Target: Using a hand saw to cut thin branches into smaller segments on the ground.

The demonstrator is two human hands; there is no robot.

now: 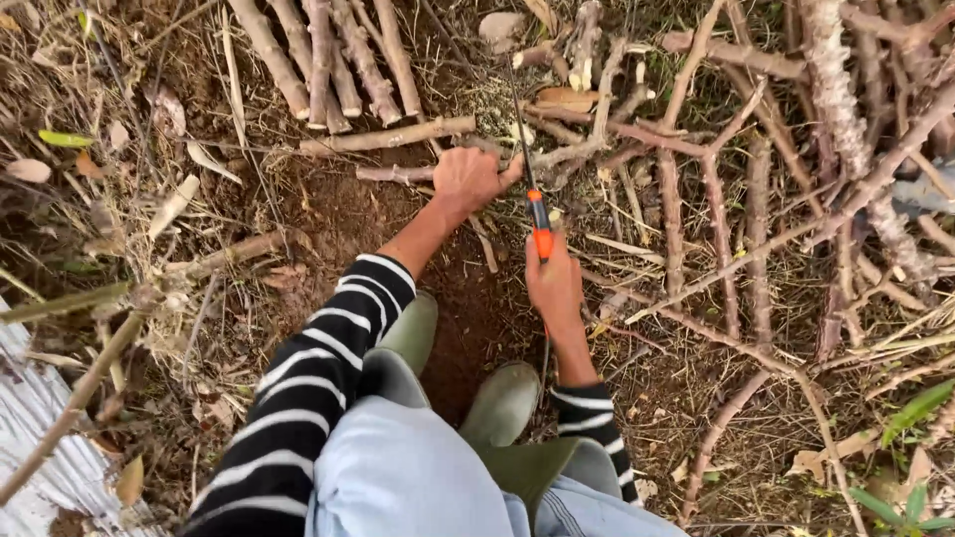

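Right hand [554, 283] fisted round orange-handled saw [538, 227], blade probably across branch [557, 154]; left hand [470, 179] clamps branch just left of blade

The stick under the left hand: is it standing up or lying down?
Lying down. The stick lies flat on the soil, the left hand gripping one end.

The left hand [470, 179] grips a stick [398, 173] lying on the soil, the saw [532, 189] just right of it, 2 boots [468, 373] below, a stick bundle [328, 60] beyond
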